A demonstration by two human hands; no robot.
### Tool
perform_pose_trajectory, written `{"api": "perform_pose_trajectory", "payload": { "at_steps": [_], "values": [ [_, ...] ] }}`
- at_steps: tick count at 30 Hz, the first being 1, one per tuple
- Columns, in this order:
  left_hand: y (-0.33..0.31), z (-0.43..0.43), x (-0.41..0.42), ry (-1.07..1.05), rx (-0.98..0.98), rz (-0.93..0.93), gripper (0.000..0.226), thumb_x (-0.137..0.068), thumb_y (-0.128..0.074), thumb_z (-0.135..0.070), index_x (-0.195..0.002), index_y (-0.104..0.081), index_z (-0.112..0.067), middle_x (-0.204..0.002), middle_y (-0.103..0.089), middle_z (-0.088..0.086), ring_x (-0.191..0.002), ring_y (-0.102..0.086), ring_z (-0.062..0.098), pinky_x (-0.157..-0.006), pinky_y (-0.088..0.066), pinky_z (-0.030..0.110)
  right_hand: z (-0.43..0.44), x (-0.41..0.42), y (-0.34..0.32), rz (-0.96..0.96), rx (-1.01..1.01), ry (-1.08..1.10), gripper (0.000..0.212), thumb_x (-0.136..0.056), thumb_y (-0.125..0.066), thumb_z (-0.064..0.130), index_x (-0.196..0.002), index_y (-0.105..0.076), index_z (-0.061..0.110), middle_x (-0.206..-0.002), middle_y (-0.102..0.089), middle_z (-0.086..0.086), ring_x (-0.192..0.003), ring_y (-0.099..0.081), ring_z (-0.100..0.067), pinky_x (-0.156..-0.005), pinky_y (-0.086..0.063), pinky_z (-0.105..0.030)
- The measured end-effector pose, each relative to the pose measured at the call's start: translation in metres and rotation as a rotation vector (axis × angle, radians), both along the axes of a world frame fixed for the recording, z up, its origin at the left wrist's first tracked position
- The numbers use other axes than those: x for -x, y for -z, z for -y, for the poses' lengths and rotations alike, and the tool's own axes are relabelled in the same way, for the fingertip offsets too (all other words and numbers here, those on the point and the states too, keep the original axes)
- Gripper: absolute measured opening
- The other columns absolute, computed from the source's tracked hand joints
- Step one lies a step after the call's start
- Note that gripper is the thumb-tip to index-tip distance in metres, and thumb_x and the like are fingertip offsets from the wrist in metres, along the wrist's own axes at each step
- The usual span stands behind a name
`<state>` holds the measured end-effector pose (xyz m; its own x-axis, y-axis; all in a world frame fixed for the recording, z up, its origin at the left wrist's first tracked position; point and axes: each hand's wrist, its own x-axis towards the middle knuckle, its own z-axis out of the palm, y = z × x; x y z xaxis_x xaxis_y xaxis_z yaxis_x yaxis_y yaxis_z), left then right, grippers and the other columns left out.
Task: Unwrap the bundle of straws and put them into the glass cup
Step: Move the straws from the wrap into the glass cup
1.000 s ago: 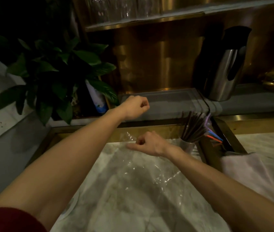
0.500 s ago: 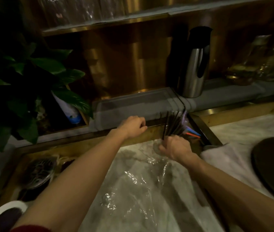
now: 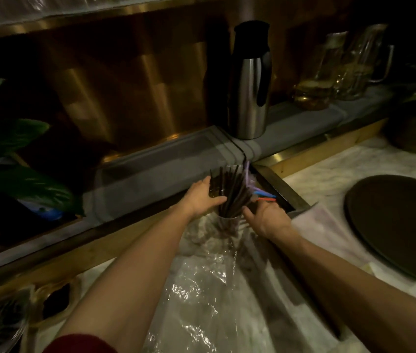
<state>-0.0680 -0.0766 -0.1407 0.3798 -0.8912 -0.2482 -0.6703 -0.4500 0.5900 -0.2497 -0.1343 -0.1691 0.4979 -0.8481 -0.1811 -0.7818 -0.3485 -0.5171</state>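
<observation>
Straws [image 3: 230, 192] stand fanned in the glass cup [image 3: 229, 225], plastic wrap [image 3: 202, 289] lies discarded. Left hand [image 3: 202, 197], a fist apart a moment ago, now presses flat fingers against them; right hand [image 3: 265, 217] flanks the cup, grip unclear. Only tidying remains, I'd say.

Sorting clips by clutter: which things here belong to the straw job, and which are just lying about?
Part of the job: dark straws, glass cup, clear plastic wrap, left hand, right hand.

Lying about: steel jug, glass pitchers, round dark tray, plant leaves, pale cloth.
</observation>
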Motion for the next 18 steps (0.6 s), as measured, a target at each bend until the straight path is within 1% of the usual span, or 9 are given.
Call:
{"api": "perform_pose_trajectory", "payload": {
  "at_steps": [3, 5, 6, 8, 10, 12, 15, 17, 18],
  "values": [
    [0.012, 0.018, -0.005, -0.013, 0.099, -0.141, 0.079, -0.078, -0.072, -0.043, -0.144, -0.033, -0.021, -0.144, -0.046, 0.004, -0.132, -0.042, 0.02, -0.108, -0.034, 0.036, 0.008, -0.007, 0.001, -0.044, -0.039, 0.068, 0.052, -0.088, -0.042, 0.057, -0.118, -0.055, 0.017, -0.114, -0.06, -0.016, -0.102, -0.058, -0.033, -0.082, -0.047, -0.035],
    [0.017, 0.027, -0.007, -0.03, 0.122, -0.191, 0.083, -0.074, -0.075, -0.046, -0.143, -0.035, -0.023, -0.143, -0.047, 0.0, -0.132, -0.043, 0.018, -0.108, -0.035, 0.034, 0.011, -0.013, -0.001, -0.022, -0.093, 0.111, 0.056, -0.088, -0.043, 0.057, -0.122, -0.052, 0.013, -0.118, -0.059, -0.019, -0.106, -0.058, -0.034, -0.09, -0.048, -0.041],
    [0.019, 0.031, -0.008, -0.028, 0.127, -0.227, 0.084, -0.073, -0.076, -0.046, -0.142, -0.035, -0.023, -0.142, -0.048, -0.002, -0.131, -0.043, 0.016, -0.105, -0.035, 0.03, 0.012, -0.016, -0.001, 0.001, -0.118, 0.127, 0.057, -0.088, -0.045, 0.056, -0.125, -0.05, 0.013, -0.12, -0.059, -0.019, -0.108, -0.058, -0.034, -0.092, -0.048, -0.043],
    [0.022, 0.04, -0.008, -0.02, 0.148, -0.337, 0.083, -0.072, -0.078, -0.043, -0.141, -0.037, -0.023, -0.139, -0.05, -0.003, -0.128, -0.045, 0.012, -0.097, -0.035, 0.024, 0.017, -0.022, -0.001, 0.065, -0.165, 0.152, 0.055, -0.089, -0.049, 0.05, -0.128, -0.047, 0.011, -0.122, -0.059, -0.019, -0.11, -0.057, -0.034, -0.094, -0.047, -0.045],
    [0.025, 0.045, -0.005, -0.019, 0.162, -0.399, 0.081, -0.072, -0.078, -0.042, -0.14, -0.039, -0.022, -0.137, -0.052, -0.004, -0.122, -0.048, 0.008, -0.096, -0.036, 0.023, 0.017, -0.025, -0.002, 0.173, -0.227, 0.164, 0.049, -0.091, -0.052, 0.042, -0.129, -0.047, 0.011, -0.121, -0.06, -0.018, -0.108, -0.059, -0.031, -0.093, -0.048, -0.043],
    [0.029, 0.052, -0.005, -0.015, 0.162, -0.435, 0.079, -0.072, -0.077, -0.045, -0.139, -0.041, -0.023, -0.135, -0.054, -0.004, -0.12, -0.05, 0.009, -0.099, -0.04, 0.026, 0.019, -0.03, -0.001, 0.297, -0.279, 0.182, 0.045, -0.092, -0.054, 0.035, -0.13, -0.048, 0.012, -0.12, -0.061, -0.016, -0.107, -0.06, -0.028, -0.093, -0.05, -0.042],
    [0.03, 0.057, -0.004, 0.001, 0.145, -0.508, 0.077, -0.071, -0.076, -0.047, -0.137, -0.043, -0.023, -0.126, -0.057, -0.009, -0.119, -0.051, 0.01, -0.09, -0.044, 0.021, 0.023, -0.035, 0.003, 0.412, -0.342, 0.209, 0.046, -0.09, -0.057, 0.032, -0.131, -0.047, 0.012, -0.12, -0.061, -0.015, -0.108, -0.06, -0.028, -0.093, -0.05, -0.045],
    [0.032, 0.059, -0.004, 0.016, 0.132, -0.513, 0.08, -0.068, -0.075, -0.053, -0.136, -0.046, -0.023, -0.13, -0.057, -0.006, -0.121, -0.052, 0.012, -0.099, -0.044, 0.029, 0.025, -0.039, 0.008, 0.498, -0.374, 0.247, 0.047, -0.088, -0.061, 0.029, -0.129, -0.048, 0.012, -0.119, -0.061, -0.015, -0.107, -0.06, -0.028, -0.092, -0.051, -0.046],
    [0.032, 0.059, -0.004, 0.03, 0.13, -0.506, 0.076, -0.068, -0.074, -0.054, -0.134, -0.049, -0.024, -0.129, -0.059, -0.005, -0.12, -0.054, 0.012, -0.101, -0.044, 0.033, 0.026, -0.041, 0.011, 0.538, -0.375, 0.27, 0.047, -0.087, -0.063, 0.028, -0.128, -0.049, 0.012, -0.118, -0.062, -0.014, -0.106, -0.061, -0.027, -0.092, -0.051, -0.045]
  ]
}}
